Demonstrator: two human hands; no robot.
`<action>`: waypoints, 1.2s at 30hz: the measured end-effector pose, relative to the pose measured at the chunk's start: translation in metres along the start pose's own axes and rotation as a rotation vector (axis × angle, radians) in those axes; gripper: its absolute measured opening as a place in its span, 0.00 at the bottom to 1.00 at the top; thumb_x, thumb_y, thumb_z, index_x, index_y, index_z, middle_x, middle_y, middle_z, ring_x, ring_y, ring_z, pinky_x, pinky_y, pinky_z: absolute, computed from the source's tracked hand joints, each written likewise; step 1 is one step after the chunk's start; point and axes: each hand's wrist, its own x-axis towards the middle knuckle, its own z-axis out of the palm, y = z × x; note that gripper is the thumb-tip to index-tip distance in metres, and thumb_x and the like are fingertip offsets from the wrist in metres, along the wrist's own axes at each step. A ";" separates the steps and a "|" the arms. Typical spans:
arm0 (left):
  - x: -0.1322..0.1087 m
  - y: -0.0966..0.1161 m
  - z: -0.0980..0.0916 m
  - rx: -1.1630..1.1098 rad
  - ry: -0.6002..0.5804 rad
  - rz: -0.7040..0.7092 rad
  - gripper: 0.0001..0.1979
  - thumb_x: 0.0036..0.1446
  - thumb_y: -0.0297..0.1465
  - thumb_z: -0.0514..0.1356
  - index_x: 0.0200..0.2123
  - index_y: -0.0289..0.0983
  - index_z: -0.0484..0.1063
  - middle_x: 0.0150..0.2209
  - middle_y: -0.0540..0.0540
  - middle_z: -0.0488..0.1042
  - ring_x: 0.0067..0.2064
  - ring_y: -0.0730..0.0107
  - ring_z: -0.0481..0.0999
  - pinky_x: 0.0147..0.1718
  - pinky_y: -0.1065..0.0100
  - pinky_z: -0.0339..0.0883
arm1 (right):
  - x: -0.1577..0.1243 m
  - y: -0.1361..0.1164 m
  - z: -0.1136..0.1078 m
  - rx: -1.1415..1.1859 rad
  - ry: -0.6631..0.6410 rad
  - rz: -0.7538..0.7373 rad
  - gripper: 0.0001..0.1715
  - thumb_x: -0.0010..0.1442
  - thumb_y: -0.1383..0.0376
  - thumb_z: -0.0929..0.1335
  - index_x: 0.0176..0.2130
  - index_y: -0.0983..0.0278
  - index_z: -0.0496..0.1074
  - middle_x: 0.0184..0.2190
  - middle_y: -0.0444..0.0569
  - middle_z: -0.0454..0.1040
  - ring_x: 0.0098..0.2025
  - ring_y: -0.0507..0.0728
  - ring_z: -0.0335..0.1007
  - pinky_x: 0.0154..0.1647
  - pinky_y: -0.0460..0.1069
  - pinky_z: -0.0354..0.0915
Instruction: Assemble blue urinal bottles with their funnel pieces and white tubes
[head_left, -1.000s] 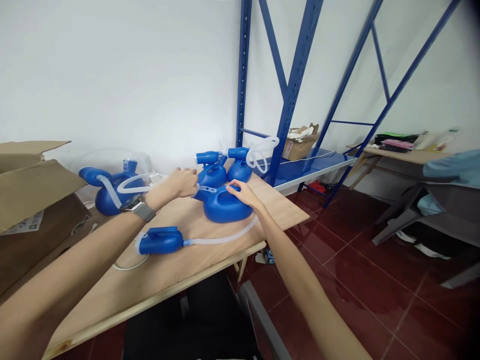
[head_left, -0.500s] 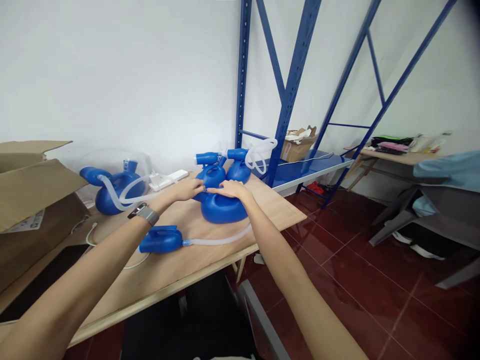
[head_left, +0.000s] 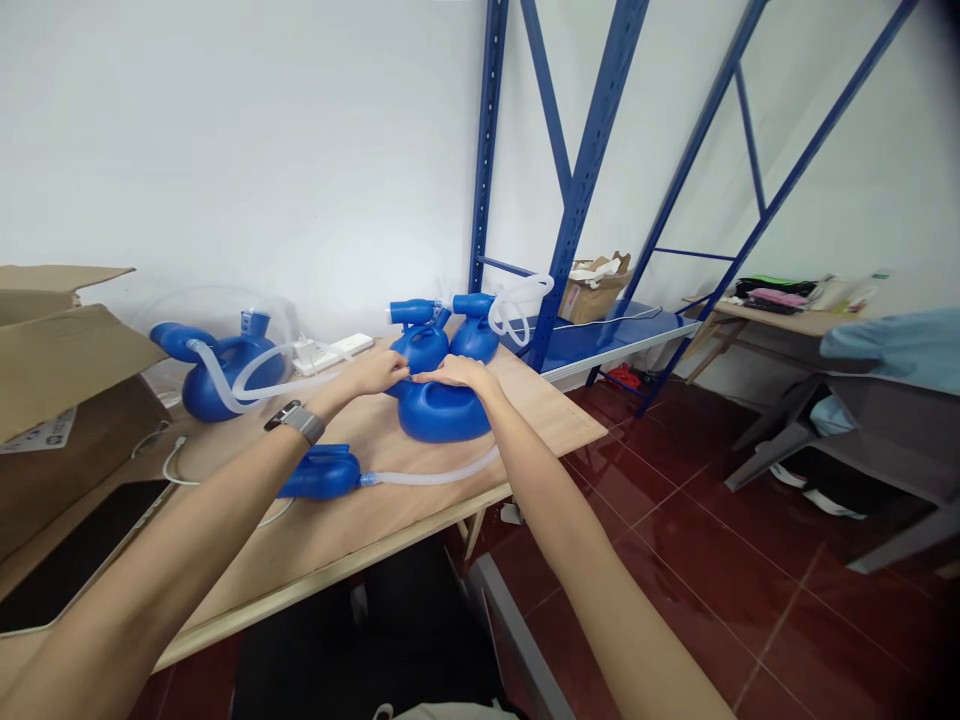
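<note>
A blue plastic urinal bottle (head_left: 442, 418) with a rounded body lies on the wooden table (head_left: 420, 512). My left hand (head_left: 381, 371) is closed at its neck end, fingertips pinched together; a small pale fitting there is mostly covered. Over the top of the same bottle, my right hand (head_left: 463, 372) grips near the neck, with a digit reaching left towards the other hand. The fingertips of both hands almost meet. Nearer the table's front lies a blue urinal head (head_left: 326, 474), joined to a translucent hose (head_left: 431, 477) that runs right, behind my right forearm.
Behind my hands stand two more blue bottles (head_left: 420, 347) with coiled hose (head_left: 517, 305). Another bottle (head_left: 232, 380) sits left, near a power strip (head_left: 341, 352). A cardboard box (head_left: 71, 400) and dark flat device (head_left: 82, 550) occupy the left. Blue shelving (head_left: 600, 130) rises at right.
The view has shifted slightly, so the table's contents appear a little further left and up. Both hands remain at the bottle's neck, with only slight finger movement.
</note>
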 end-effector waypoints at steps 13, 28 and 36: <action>-0.035 0.010 -0.010 0.018 0.191 -0.015 0.25 0.63 0.48 0.56 0.52 0.36 0.75 0.58 0.34 0.78 0.58 0.47 0.76 0.57 0.51 0.68 | -0.002 -0.006 0.004 -0.017 0.037 0.063 0.56 0.52 0.23 0.65 0.51 0.66 0.81 0.58 0.66 0.79 0.62 0.78 0.73 0.63 0.64 0.62; -0.225 -0.001 0.054 0.065 0.218 -0.229 0.32 0.64 0.51 0.62 0.66 0.43 0.70 0.61 0.37 0.75 0.55 0.44 0.79 0.52 0.50 0.72 | -0.019 0.030 0.022 0.280 0.283 -0.374 0.28 0.47 0.43 0.80 0.41 0.58 0.81 0.45 0.48 0.84 0.52 0.65 0.79 0.54 0.54 0.69; -0.230 -0.001 0.020 0.082 0.591 -0.429 0.31 0.60 0.53 0.65 0.60 0.42 0.74 0.53 0.40 0.79 0.53 0.48 0.80 0.45 0.58 0.74 | -0.046 0.034 -0.023 0.688 0.640 -0.400 0.35 0.46 0.40 0.78 0.42 0.62 0.79 0.38 0.50 0.82 0.43 0.64 0.78 0.49 0.56 0.71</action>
